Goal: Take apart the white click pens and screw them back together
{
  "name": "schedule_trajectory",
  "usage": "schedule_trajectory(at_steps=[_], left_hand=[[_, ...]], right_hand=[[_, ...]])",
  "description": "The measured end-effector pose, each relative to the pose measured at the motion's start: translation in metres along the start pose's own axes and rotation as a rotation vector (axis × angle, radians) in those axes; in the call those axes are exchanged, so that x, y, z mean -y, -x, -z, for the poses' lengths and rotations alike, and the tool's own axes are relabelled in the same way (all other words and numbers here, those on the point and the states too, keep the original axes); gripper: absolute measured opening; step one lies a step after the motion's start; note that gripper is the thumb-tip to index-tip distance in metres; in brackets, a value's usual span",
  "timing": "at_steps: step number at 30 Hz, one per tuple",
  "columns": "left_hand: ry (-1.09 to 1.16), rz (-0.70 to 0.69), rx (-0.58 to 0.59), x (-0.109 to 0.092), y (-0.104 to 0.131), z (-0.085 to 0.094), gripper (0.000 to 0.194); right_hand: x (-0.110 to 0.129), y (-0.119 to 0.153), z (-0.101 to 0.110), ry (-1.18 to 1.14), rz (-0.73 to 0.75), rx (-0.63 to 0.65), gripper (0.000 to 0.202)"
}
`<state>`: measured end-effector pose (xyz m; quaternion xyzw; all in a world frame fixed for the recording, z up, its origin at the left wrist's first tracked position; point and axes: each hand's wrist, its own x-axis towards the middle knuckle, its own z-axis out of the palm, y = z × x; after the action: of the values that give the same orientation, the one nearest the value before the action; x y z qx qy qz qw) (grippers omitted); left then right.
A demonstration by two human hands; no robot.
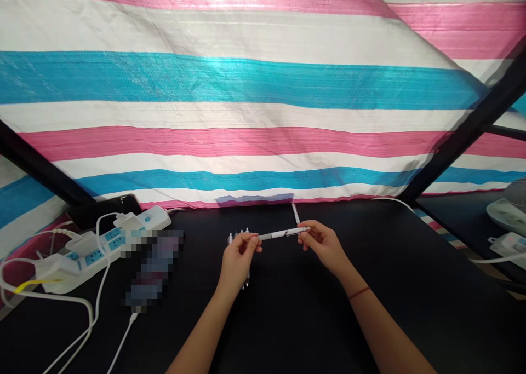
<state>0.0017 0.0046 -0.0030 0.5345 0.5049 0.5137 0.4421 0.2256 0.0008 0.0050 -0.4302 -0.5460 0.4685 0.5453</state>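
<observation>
Above the black tabletop, a white pen with a grey grip is held level between my two hands. My left hand pinches its grey end between thumb and fingers. At the other end, the fingers of my right hand are closed on the white clip end. Several more pens lie on the table behind and beneath my left hand, mostly hidden by it; only their ends show. Another white pen lies by itself just beyond my right hand.
On the left, a white power strip carries plugs and white cables. A blurred-out device with a cable lies nearby, and a black phone-like object sits behind. A striped sheet hangs at the back between black frame bars.
</observation>
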Motion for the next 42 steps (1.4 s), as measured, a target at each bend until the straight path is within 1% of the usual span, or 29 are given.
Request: schedule_trajectory(at_steps=[2,4,5,7,9,10,11,13,15,16,18,20,21,24,27,29,33,38,42], left_hand=[[-0.029,-0.023,0.030,-0.001,0.002,0.000,0.029],[-0.055,-0.035,0.093,-0.004,0.005,-0.001,0.026],[-0.062,-0.027,0.144,-0.007,0.007,-0.002,0.025],[-0.077,0.015,0.290,-0.012,0.013,-0.007,0.024],[-0.075,0.052,0.437,-0.017,0.020,-0.015,0.025],[-0.067,0.051,0.491,-0.018,0.024,-0.019,0.028],[-0.055,0.037,0.523,-0.020,0.027,-0.024,0.031],[-0.044,0.034,0.576,-0.020,0.034,-0.032,0.031],[-0.015,0.059,0.590,-0.019,0.037,-0.037,0.030],[0.000,0.076,0.594,-0.019,0.038,-0.039,0.030],[0.015,0.095,0.611,-0.018,0.039,-0.040,0.031],[0.000,0.086,0.630,-0.017,0.040,-0.039,0.029],[-0.012,0.077,0.636,-0.017,0.040,-0.038,0.029],[-0.028,0.068,0.633,-0.016,0.041,-0.039,0.031],[0.012,0.110,0.631,-0.014,0.042,-0.043,0.036],[0.051,0.149,0.613,-0.010,0.042,-0.045,0.037],[0.101,0.195,0.565,-0.003,0.040,-0.047,0.035],[0.132,0.250,0.579,0.000,0.038,-0.046,0.039],[0.161,0.280,0.571,0.001,0.038,-0.046,0.036]], right_hand=[[0.000,0.000,-0.001,-0.072,-0.004,-0.031,0.029],[0.001,-0.001,-0.002,-0.164,-0.020,-0.078,0.029],[0.003,-0.001,-0.002,-0.201,-0.029,-0.106,0.030],[0.005,-0.002,-0.004,-0.236,-0.041,-0.147,0.033],[0.006,-0.002,-0.006,-0.234,-0.047,-0.159,0.037],[0.006,-0.002,-0.007,-0.226,-0.050,-0.154,0.038],[0.006,-0.002,-0.008,-0.216,-0.055,-0.143,0.038],[0.005,-0.002,-0.010,-0.199,-0.070,-0.112,0.036],[0.006,-0.001,-0.013,-0.200,-0.083,-0.080,0.040],[0.006,0.000,-0.014,-0.205,-0.084,-0.071,0.045],[0.007,0.001,-0.016,-0.207,-0.076,-0.060,0.056],[0.009,0.002,-0.017,-0.183,-0.059,-0.048,0.062],[0.009,0.002,-0.018,-0.165,-0.056,-0.040,0.060],[0.010,0.003,-0.018,-0.129,-0.073,-0.021,0.045],[0.010,0.004,-0.018,-0.123,-0.076,-0.027,0.036],[0.010,0.004,-0.018,-0.123,-0.076,-0.039,0.039],[0.007,0.002,-0.018,-0.127,-0.131,-0.050,0.045],[0.005,0.002,-0.018,-0.112,-0.134,-0.022,0.042],[0.007,0.003,-0.019,-0.135,-0.168,-0.003,0.049]])
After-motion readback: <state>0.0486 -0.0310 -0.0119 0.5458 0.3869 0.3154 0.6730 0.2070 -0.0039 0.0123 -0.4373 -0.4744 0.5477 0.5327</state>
